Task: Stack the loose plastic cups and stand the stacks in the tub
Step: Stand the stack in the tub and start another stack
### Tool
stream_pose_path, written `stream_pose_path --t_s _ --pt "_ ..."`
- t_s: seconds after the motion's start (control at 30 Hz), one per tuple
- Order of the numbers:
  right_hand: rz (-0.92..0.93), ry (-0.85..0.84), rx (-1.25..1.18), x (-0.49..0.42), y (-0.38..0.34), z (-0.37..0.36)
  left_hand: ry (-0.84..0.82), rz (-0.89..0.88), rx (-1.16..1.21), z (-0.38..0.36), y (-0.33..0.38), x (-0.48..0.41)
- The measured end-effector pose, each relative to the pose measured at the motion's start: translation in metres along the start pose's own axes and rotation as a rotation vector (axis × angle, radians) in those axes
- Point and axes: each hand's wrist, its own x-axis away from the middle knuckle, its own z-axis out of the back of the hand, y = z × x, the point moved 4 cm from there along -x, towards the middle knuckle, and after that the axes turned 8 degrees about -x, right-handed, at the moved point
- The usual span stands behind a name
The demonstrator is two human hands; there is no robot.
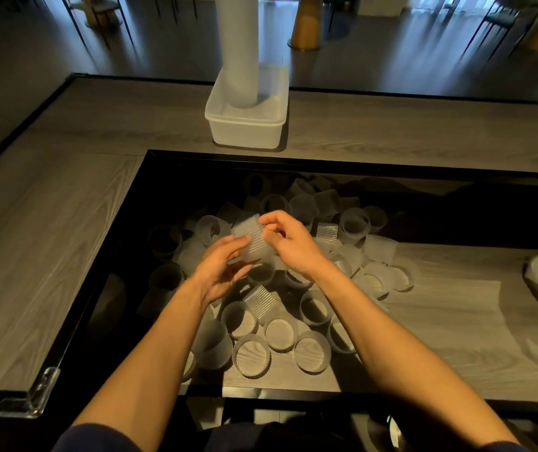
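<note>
Translucent ribbed plastic, thin-walled: the cup (253,241) I am watching looks very light and a little springy, so I judge it will flex or crack if squeezed hard across the mouth. The ribs should give some purchase, though the frosted surface may be slippery. I would take it by the side wall near the rim, with light pressure, and keep the mouth round so it can nest cleanly into the next one.

The left hand (225,272) cradles the cup from below and from its left, with fingers and thumb curled against the ribbed wall. The right hand (288,243) pinches the cup's upper right edge between thumb and fingertips. So the cup sits tilted between the two hands, held up above the pile. I cannot tell whether it is a single cup or a few already nested.

The loose cups (310,350) lie scattered beneath and around both hands in the sunken part of the bench (49,239), some upright, some on their sides. The tub (244,132) stands well beyond the hands on the far side of the bench, with a tall stack (239,50) already upright in it.
</note>
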Motion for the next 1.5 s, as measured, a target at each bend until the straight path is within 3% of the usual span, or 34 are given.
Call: stream_pose_path --t_s 0.17,0.27,0.4,0.53,0.7,0.93,1.23,1.4,1.5 --pt "-0.087 -0.085 -0.106 0.005 0.003 0.004 0.071 -0.036 -0.021 0.008 0.006 0.003" --pt "-0.179 -0.034 0.070 0.010 0.032 0.007 0.157 -0.050 -0.100 0.020 0.003 0.003" --pt "-0.468 -0.335 0.210 0.033 0.085 -0.018 0.234 -0.079 -0.262 0.031 -0.003 0.008" --pt "-0.585 -0.381 0.140 0.046 0.106 -0.031 0.228 -0.132 -0.440 0.040 -0.004 0.011" --pt "-0.527 -0.253 0.074 0.034 0.100 -0.026 0.248 -0.123 -0.460 0.047 -0.005 0.012" --pt "-0.220 0.021 0.026 0.008 0.039 -0.002 0.230 -0.109 -0.472 0.043 -0.006 0.012" --pt "-0.188 -0.144 -0.012 0.014 0.015 -0.029 0.151 -0.126 -0.453 0.025 0.002 0.013" --pt "-0.104 -0.087 0.108 0.017 0.021 -0.037 0.371 -0.214 -0.470 0.052 0.011 0.019" --pt "-0.091 -0.334 0.254 0.025 0.025 -0.052 0.457 -0.243 -0.474 0.068 0.020 0.029"
